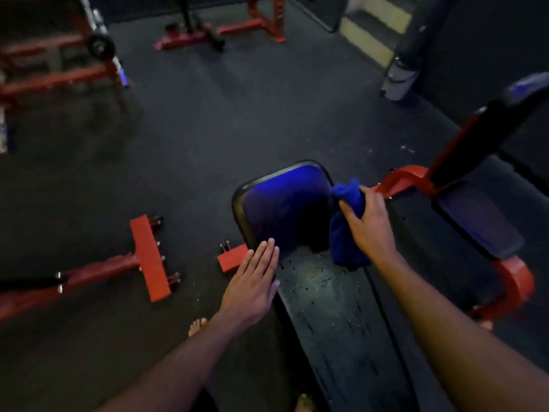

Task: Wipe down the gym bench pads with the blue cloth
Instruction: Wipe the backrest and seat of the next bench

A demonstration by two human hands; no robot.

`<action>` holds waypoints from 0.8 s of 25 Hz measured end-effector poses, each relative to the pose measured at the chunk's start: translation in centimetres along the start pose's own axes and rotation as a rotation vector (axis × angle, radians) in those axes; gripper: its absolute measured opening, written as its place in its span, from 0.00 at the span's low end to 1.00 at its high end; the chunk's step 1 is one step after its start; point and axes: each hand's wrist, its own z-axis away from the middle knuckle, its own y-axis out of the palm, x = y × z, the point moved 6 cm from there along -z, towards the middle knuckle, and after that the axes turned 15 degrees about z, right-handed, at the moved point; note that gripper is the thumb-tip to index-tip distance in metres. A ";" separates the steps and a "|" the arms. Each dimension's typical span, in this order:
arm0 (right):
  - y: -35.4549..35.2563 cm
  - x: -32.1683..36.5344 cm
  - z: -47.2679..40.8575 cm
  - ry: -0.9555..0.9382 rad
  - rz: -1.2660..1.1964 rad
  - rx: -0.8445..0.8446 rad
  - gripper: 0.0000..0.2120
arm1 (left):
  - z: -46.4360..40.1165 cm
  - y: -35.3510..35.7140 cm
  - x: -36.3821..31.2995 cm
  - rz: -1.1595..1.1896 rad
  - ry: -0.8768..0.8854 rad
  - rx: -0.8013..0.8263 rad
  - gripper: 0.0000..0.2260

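Here, at far left, a red rack foot [150, 257] is seen bolted to the dark rubber floor [208, 120], well apart from the bench. Bare toes [197, 326] are noted on the floor just beside the bench's left edge.

The left hand [252, 285] is laid flat, fingers straight and together, on the left edge of the long back pad [329, 316], near the joint with the seat pad [285, 209]. Nothing is held by it; it appears to be used as a brace.

The back pad is speckled with droplets, so the wipe is judged to be at an early stage. The seat pad is tilted and shows a blue sheen.

The blue cloth [346, 233] is gripped by the right hand [371, 224], fingers curled round its bunched upper part, at the seat pad's right edge; the loose end hangs down to the joint between the pads.

Advice for the stroke: the cloth would be better spread flat under the palm than kept bunched. Overlapping passes should be drawn along each pad, edges and the joint included, with the bracing hand moved clear.

At right, a red frame [404, 176] and a second black pad [481, 224] are recorded.
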 end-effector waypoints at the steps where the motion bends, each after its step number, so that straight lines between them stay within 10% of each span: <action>1: -0.1 0.1 -2.0 -0.077 0.017 -0.014 0.24 | 0.2 1.7 -1.3 0.006 -0.046 -0.026 0.30; 15: 10.0 3.7 -8.5 -0.413 0.287 -0.269 0.24 | -0.2 11.7 -6.7 -0.130 -0.226 -0.230 0.31; 20: 14.4 15.7 -0.7 -0.941 0.231 -0.281 0.22 | -0.1 11.7 -6.4 -0.147 -0.224 -0.223 0.29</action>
